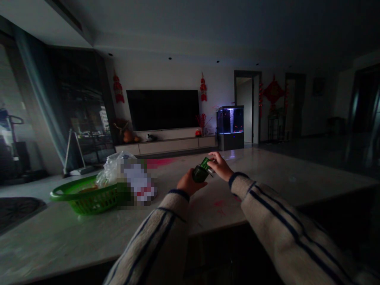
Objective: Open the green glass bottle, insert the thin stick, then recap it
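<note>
Grips green container (200, 174) in left hand (188, 183), curled round its lower left side, above the table (299, 174) and in the middle of the scene. Holds right hand (220, 165) at bright green piece (204, 162) on its top; cannot tell whether pinching or only touching. Has green basket (95, 204) well to left on the table, with clear bag (110, 168) in it. Faces TV (163, 109) on far wall, with lit tank (230, 120) to right
</note>
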`<state>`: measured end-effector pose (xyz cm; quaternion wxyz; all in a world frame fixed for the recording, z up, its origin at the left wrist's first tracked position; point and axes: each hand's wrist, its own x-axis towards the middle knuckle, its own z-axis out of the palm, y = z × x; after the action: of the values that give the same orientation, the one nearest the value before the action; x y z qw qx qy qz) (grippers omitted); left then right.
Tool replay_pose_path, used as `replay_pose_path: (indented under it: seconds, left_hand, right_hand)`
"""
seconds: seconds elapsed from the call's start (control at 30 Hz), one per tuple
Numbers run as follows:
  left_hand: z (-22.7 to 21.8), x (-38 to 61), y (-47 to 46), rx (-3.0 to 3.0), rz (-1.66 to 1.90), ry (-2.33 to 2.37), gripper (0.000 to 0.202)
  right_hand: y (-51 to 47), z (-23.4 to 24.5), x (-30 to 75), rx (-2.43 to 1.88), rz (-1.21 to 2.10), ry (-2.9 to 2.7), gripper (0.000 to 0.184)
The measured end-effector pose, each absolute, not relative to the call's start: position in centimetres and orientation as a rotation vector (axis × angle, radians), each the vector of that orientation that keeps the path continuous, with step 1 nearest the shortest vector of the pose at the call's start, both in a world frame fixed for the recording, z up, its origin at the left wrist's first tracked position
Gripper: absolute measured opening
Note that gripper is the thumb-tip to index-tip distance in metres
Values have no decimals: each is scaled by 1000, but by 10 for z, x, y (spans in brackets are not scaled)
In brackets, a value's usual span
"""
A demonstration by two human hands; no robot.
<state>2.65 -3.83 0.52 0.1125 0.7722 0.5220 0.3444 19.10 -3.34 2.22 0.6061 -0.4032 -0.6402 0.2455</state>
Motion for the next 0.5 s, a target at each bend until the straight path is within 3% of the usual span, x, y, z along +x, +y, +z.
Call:
replay_pose_path:
  seconds: [0.5]
  left_hand:
    - [7, 29, -41, 2203, 1014, 1489, 61]
  right_hand:
    - [-22, 18, 192, -906, 518, -1438, 47]
